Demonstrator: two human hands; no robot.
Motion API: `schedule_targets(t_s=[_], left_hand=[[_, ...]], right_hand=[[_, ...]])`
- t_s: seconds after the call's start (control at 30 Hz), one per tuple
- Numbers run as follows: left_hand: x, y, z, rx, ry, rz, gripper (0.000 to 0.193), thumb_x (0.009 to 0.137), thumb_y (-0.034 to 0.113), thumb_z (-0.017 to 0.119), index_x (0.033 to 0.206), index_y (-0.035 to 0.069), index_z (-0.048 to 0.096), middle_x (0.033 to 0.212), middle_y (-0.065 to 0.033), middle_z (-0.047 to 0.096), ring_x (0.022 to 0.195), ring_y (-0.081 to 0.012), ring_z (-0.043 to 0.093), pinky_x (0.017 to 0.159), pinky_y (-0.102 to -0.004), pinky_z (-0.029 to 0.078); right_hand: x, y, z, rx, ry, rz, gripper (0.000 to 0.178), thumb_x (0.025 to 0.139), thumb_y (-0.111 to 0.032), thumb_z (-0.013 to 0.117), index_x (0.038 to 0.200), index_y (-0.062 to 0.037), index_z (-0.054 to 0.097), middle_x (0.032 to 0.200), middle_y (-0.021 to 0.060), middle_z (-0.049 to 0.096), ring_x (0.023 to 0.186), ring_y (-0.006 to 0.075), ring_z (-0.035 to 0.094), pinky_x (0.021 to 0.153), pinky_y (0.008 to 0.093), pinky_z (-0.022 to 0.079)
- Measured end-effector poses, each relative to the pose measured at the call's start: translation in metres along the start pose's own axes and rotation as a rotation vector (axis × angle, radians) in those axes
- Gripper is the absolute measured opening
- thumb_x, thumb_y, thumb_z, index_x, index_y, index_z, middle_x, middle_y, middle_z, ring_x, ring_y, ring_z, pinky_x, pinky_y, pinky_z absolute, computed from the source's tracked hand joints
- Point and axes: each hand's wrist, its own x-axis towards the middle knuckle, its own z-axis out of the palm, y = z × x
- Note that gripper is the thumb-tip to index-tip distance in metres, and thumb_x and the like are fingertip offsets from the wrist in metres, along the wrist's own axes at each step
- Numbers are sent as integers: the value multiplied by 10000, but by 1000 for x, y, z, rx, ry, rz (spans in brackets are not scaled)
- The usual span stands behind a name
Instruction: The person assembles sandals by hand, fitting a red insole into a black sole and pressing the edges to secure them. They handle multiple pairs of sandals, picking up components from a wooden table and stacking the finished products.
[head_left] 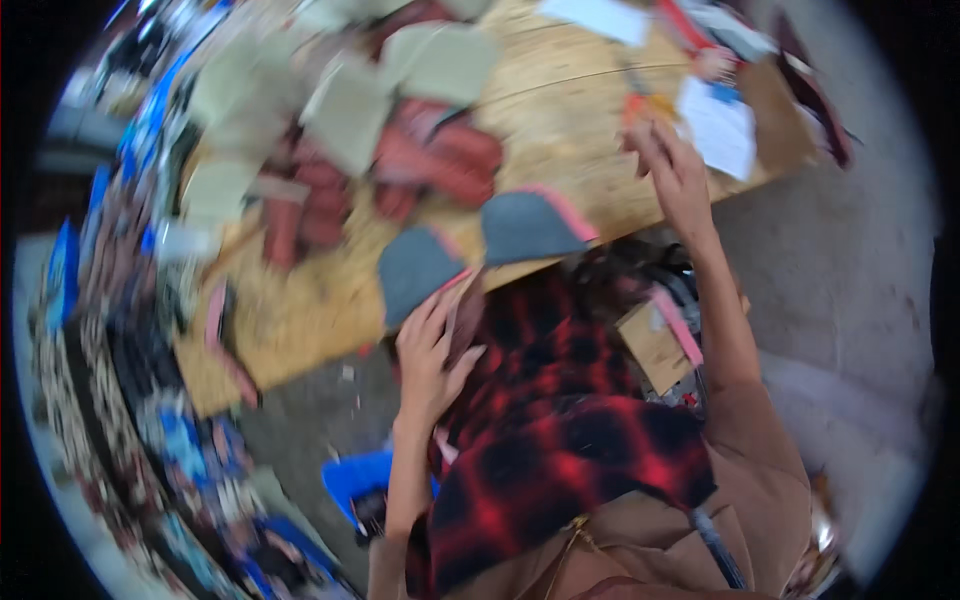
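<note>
My left hand (425, 365) is at the near edge of the wooden table, thumb and fingers on either side of a thin, dark reddish-brown flat piece (464, 315). Just beyond it lies a dark grey rounded piece (415, 275) with a pink edge. A second grey rounded piece (530, 230), also pink-edged, lies to its right. My right hand (677, 180) is stretched over the table's right part, fingers apart and somewhat blurred. Close to its fingertips is an orange-handled tool (655, 106), its kind too smeared to tell.
Reddish-brown bundles (440, 155) and several pale green flat pieces (345, 115) cover the wooden table's (570, 100) far left. White paper (718, 130) lies at right. A pink strip (215, 320) is near the left end. Below the table are a blue bin (352, 478) and a board (652, 350).
</note>
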Motion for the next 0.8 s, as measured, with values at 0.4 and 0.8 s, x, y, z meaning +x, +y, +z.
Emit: schedule_targets(t_s=[0.4, 0.8], left_hand=[[-100, 1, -10, -213, -48, -252, 430, 809, 282, 735, 1137, 26, 628, 910, -119, 605, 771, -320, 599, 703, -431, 477], [-25, 0, -24, 2, 95, 18, 449, 683, 95, 784, 1117, 83, 669, 1424, -207, 441, 1348, -407, 384, 1087, -492, 350]], right_hand=[[-31, -79, 194, -278, -735, -723, 368, 738, -199, 763, 1067, -103, 629, 1041, 72, 555, 1030, 279, 561, 790, 408, 507], [-6, -63, 208, -105, -807, -524, 179, 825, -81, 661, 953, 21, 589, 929, 118, 583, 887, 279, 592, 810, 361, 474]])
